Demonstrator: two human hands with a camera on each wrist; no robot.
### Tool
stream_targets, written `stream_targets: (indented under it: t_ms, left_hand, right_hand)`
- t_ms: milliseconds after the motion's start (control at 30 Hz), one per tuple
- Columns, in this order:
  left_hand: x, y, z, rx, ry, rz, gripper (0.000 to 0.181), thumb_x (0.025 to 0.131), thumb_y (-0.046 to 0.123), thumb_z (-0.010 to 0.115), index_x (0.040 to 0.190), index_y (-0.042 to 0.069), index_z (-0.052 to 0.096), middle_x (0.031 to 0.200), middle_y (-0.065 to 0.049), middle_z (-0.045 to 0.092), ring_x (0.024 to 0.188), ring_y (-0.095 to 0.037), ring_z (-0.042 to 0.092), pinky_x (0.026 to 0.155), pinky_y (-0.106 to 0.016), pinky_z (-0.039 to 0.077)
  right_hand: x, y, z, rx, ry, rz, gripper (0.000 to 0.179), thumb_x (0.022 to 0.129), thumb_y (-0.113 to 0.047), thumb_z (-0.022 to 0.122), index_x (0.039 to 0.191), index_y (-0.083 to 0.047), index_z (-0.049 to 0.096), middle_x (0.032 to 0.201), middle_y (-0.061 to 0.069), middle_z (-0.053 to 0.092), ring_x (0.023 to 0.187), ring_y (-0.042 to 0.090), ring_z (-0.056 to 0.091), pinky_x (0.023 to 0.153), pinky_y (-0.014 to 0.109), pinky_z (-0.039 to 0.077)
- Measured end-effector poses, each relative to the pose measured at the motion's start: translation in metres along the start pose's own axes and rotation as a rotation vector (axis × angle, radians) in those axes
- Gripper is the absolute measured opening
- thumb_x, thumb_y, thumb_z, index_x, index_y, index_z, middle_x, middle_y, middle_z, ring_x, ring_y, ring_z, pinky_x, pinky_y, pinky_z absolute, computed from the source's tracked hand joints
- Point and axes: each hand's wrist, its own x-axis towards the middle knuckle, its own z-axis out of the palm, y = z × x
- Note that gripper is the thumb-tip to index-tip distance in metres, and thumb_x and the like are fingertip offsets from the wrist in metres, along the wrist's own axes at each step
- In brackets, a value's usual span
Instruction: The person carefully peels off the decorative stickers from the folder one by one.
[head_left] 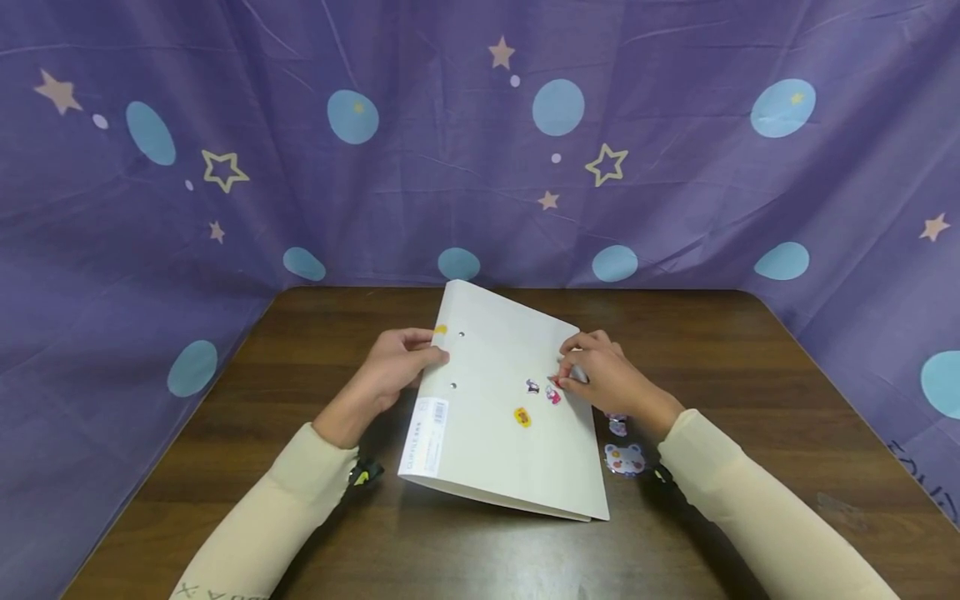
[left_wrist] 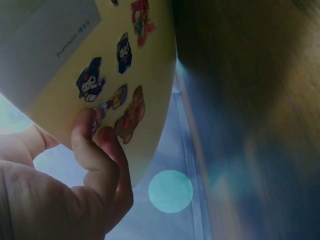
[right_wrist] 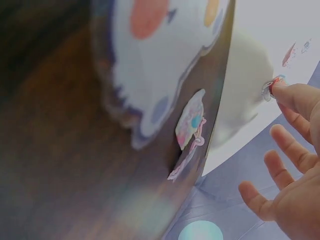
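Observation:
A white clip file folder [head_left: 487,450] is held tilted above the brown table. My left hand [head_left: 393,367] grips its spine edge, thumb on the front cover and fingers behind. In the left wrist view, the fingers of that hand [left_wrist: 100,160] press the folder's other face, which bears several cartoon stickers [left_wrist: 91,82]. With thumb and fingertip, my right hand [head_left: 607,375] pinches a small red sticker [right_wrist: 276,82] at the cover's right side. Near it on the cover are a pink sticker [head_left: 553,396], a dark-and-white one [head_left: 532,386] and a yellow one [head_left: 522,417].
Right of the folder, a white bear-face sticker [head_left: 625,459] lies on the table [head_left: 720,367], below a smaller purplish sticker [head_left: 617,425]. A white label [head_left: 424,437] covers the folder's lower left corner. A purple curtain [head_left: 465,200] with stars hangs behind the table.

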Motion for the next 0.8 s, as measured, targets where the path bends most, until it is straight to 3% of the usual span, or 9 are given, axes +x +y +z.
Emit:
stream_targets:
  t_ms: [800]
  left_hand:
    - [0.001, 0.0001, -0.001, 0.006, 0.006, -0.002, 0.051, 0.09, 0.003, 0.069, 0.138, -0.008, 0.055, 0.118, -0.023, 0.065, 0.085, -0.024, 0.071, 0.071, -0.035, 0.062]
  right_hand:
    - [-0.0066, 0.0081, -0.0058, -0.011, 0.038, -0.129, 0.009, 0.087, -0.013, 0.083, 0.087, -0.019, 0.077, 0.123, 0.012, 0.062, 0.113, 0.035, 0.049, 0.093, 0.053, 0.042]
